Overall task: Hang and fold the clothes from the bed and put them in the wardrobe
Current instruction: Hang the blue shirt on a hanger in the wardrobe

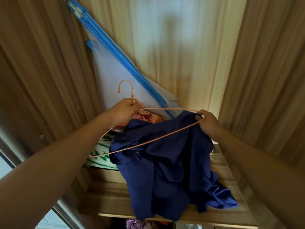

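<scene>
Inside the wooden wardrobe (49,66), my left hand (125,111) grips the neck of an orange wire hanger (148,141) just below its hook. My right hand (208,122) pinches the hanger's right corner together with the top of a dark blue garment (165,162). The garment hangs bunched from that corner and drapes down over the front edge of the wooden shelf (105,200). The hanger's lower bar lies across the front of the cloth.
A folded blue-and-white frame with netting (115,66) leans against the wardrobe's back wall. Behind the garment lie a floral orange cloth (145,116) and a green-and-white patterned fabric (102,151). Purple fabric (135,223) shows below the shelf.
</scene>
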`<state>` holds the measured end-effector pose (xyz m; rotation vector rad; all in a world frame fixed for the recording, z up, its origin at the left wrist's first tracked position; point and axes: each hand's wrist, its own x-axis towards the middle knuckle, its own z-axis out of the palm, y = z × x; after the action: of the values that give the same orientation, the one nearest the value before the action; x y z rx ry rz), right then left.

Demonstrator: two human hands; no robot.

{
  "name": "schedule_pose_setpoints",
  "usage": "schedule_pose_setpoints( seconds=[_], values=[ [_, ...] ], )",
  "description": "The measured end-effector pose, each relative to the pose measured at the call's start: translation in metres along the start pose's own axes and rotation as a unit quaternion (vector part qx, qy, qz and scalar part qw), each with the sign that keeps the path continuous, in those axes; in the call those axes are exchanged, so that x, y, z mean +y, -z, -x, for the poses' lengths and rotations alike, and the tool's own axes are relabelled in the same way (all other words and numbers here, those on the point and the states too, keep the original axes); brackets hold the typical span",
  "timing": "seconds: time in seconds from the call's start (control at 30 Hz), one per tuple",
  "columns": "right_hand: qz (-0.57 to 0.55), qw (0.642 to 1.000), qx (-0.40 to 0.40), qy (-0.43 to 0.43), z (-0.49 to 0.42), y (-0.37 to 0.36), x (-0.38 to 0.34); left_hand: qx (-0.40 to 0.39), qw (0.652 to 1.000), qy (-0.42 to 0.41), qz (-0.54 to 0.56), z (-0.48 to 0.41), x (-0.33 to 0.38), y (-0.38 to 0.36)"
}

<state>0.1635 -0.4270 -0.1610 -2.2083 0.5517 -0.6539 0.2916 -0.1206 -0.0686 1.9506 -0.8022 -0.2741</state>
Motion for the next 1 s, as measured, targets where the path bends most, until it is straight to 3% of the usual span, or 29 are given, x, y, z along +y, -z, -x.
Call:
schedule_pose_setpoints(
  seconds=[0.1, 0.23, 0.4, 0.5, 0.6, 0.7, 0.83, 1.0],
  values=[
    [0.037, 0.999, 0.027, 0.018, -0.015, 0.032, -0.014, -0.003, 0.999, 0.021, 0.028, -0.002, 0.010, 0.005],
    [0.133, 0.990, 0.037, 0.020, -0.017, 0.070, -0.033, 0.006, 0.999, -0.002, -0.053, -0.004, 0.013, 0.006],
    [0.180, 0.972, 0.035, 0.145, 0.005, 0.067, -0.096, 0.008, 0.994, -0.061, -0.085, -0.016, 0.022, -0.032],
    [0.127, 0.968, -0.024, 0.215, 0.020, 0.051, -0.125, 0.014, 0.998, -0.051, -0.044, -0.023, 0.030, -0.061],
    [0.105, 0.964, -0.071, 0.232, 0.027, 0.049, -0.129, 0.012, 0.998, -0.065, 0.020, -0.023, 0.038, -0.076],
    [0.139, 0.959, -0.052, 0.242, 0.031, 0.061, -0.118, 0.042, 0.993, -0.097, 0.046, -0.022, 0.041, -0.074],
    [0.196, 0.961, -0.012, 0.195, 0.032, 0.072, -0.110, 0.051, 0.990, -0.116, 0.066, -0.021, 0.039, -0.070],
    [0.258, 0.930, -0.032, 0.261, 0.050, 0.059, -0.117, 0.020, 0.981, -0.156, 0.116, -0.008, 0.045, -0.078]
  ],
)
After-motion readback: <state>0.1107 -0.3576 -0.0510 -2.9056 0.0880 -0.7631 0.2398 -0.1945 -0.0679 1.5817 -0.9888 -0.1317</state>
